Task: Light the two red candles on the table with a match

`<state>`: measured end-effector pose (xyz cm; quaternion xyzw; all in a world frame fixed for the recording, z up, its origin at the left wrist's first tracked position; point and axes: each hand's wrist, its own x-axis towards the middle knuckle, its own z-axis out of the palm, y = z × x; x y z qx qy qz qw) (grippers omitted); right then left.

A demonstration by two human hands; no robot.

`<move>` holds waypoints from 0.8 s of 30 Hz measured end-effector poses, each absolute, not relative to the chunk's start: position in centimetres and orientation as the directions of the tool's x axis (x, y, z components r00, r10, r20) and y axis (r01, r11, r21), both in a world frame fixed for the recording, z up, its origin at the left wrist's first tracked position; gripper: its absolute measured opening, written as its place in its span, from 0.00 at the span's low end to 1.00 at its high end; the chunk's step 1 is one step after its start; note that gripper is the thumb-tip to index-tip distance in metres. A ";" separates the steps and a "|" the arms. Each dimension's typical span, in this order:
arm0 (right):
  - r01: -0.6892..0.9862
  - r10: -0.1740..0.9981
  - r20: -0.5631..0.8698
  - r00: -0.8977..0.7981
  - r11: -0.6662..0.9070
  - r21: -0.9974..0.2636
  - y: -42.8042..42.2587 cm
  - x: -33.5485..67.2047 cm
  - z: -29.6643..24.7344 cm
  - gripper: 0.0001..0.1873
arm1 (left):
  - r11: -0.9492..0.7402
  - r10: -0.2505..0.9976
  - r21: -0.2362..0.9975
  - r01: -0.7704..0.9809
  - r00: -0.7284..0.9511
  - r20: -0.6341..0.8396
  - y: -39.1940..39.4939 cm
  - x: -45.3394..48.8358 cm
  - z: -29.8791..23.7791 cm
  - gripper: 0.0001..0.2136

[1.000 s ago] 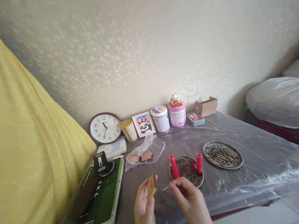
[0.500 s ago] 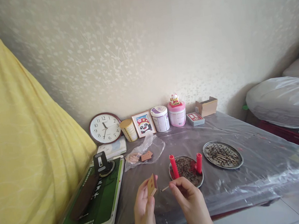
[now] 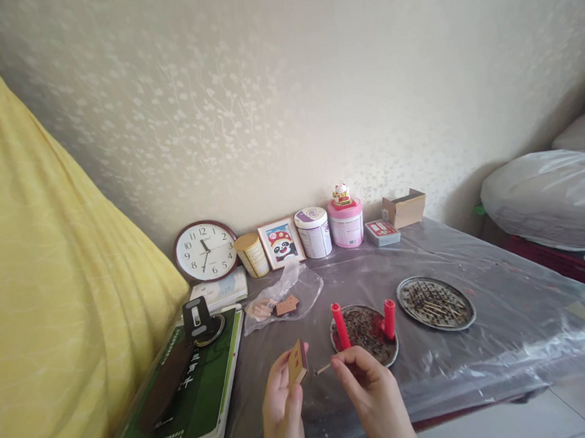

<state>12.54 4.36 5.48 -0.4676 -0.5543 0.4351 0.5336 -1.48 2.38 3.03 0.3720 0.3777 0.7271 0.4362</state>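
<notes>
My left hand [image 3: 281,398] grips a tan cardboard matchbox [image 3: 297,361] — beside it, my right hand [image 3: 368,382] pinches 1 thin wooden match [image 3: 324,369]; striking likely needs contact.

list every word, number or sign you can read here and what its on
Clock: "12", "2", "3", "5", "6", "8", "9", "10", "11"; the small brand is unreadable.
Green book: white characters, too blurred to read.
Matchbox in the left hand: dark characters, too small.
White tin and pink tub: label print, too small.
Red-topped box: pale lettering, too small.
Framed picture: small lettering, unreadable.
</notes>
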 end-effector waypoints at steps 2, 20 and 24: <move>0.055 0.983 0.184 0.006 0.184 -0.981 4.4 12.5 5.5 0.15 | -0.335 0.913 0.874 -0.352 -0.352 0.208 2.4 -1.5 3.0 0.22; 0.096 0.979 0.202 0.000 0.201 -0.975 4.2 12.6 5.9 0.15 | -0.338 0.913 0.875 -0.347 -0.346 0.215 2.2 -1.3 3.2 0.22; 0.135 0.974 0.226 0.000 0.224 -0.965 4.1 12.7 6.0 0.15 | -0.334 0.911 0.874 -0.353 -0.357 0.204 2.2 -1.3 3.3 0.22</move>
